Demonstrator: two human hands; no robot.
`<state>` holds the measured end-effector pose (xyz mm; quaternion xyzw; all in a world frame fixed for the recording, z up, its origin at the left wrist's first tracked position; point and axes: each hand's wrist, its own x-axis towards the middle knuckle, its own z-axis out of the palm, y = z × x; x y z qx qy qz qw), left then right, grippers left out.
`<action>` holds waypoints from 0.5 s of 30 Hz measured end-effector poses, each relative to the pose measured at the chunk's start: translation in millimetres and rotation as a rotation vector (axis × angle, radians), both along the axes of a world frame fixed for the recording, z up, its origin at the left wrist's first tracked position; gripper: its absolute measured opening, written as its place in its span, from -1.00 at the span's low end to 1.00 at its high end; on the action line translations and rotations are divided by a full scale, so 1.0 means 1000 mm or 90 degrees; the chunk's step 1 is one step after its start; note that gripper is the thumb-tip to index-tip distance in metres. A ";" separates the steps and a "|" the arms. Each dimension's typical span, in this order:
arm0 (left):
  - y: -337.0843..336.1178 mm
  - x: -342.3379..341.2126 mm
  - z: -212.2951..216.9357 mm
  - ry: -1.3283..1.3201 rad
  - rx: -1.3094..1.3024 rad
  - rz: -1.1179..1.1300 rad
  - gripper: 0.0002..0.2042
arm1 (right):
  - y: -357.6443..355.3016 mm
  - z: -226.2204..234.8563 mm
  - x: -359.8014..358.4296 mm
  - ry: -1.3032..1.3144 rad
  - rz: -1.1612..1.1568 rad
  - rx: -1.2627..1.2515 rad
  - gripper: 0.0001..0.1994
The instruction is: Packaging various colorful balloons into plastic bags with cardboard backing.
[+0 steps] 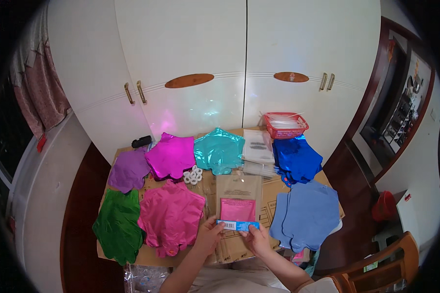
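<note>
A flat clear packaging bag [238, 183] with a pink folded piece [238, 210] inside lies in front of me at the middle of the cardboard-covered table. Across its lower end runs a blue-and-white label strip [237, 225]. My left hand [208, 235] is closed at the strip's left end, fingers pinching the edge. At the right end my right hand [257, 240] pinches too, its thumb on the blue part. The fingers' undersides are hidden. Pink foil balloons [172, 217] lie left of my left hand, and grey-blue ones [307, 215] lie right of my right hand.
Further foil stacks are green [117, 224], purple [128, 171], magenta [170, 155], teal [219, 150] and blue [296, 158]. White ribbon rolls [193, 176] sit mid-table. Behind stand a red basket [286, 131] of white sticks and a black object [142, 141]. A wooden chair [390, 263] stands at right.
</note>
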<state>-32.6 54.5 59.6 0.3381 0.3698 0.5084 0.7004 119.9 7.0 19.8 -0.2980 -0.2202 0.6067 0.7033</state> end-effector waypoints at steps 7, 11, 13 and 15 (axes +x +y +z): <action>0.001 -0.005 -0.021 -0.117 -0.044 -0.042 -0.96 | -0.005 -0.002 0.004 -0.035 0.031 0.018 -0.89; -0.004 0.001 -0.013 -0.093 -0.016 0.027 -0.96 | -0.003 0.006 0.007 -0.145 0.052 -0.014 -0.90; -0.006 0.002 -0.014 -0.092 -0.011 0.044 -0.95 | -0.002 0.013 0.007 -0.188 0.046 -0.021 -0.90; -0.007 0.003 -0.016 -0.093 -0.003 0.062 -0.94 | -0.003 0.024 0.004 -0.207 0.023 -0.016 -0.90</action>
